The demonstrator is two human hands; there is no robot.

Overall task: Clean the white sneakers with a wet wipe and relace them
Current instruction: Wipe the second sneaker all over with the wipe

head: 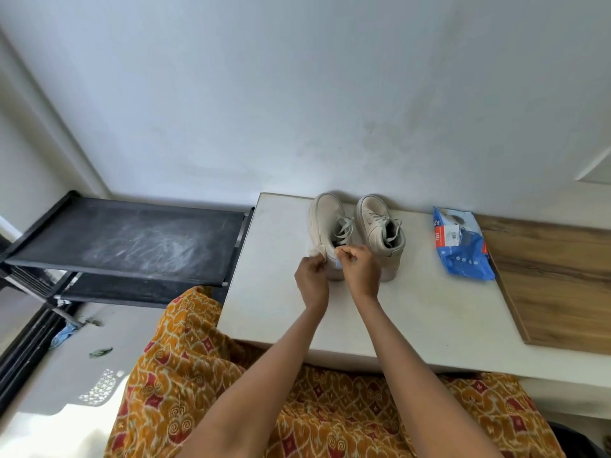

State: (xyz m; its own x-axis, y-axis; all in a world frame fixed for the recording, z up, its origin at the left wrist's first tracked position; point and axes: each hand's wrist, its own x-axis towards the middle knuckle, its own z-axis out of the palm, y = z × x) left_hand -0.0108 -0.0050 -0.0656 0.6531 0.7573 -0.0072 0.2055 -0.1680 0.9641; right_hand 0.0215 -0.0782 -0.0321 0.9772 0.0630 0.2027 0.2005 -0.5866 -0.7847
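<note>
Two white sneakers (355, 229) sit side by side on the white table (380, 312) w/ toes to the wall, wipes pack (461, 244) just to their right. Left hand (311, 279) is pinched closed on a white wipe (315, 252) against the left shoe's (325, 223) heel. Right hand (360, 269) is curled closed at that shoe's collar; can't tell if it grips lace or rim.
</note>
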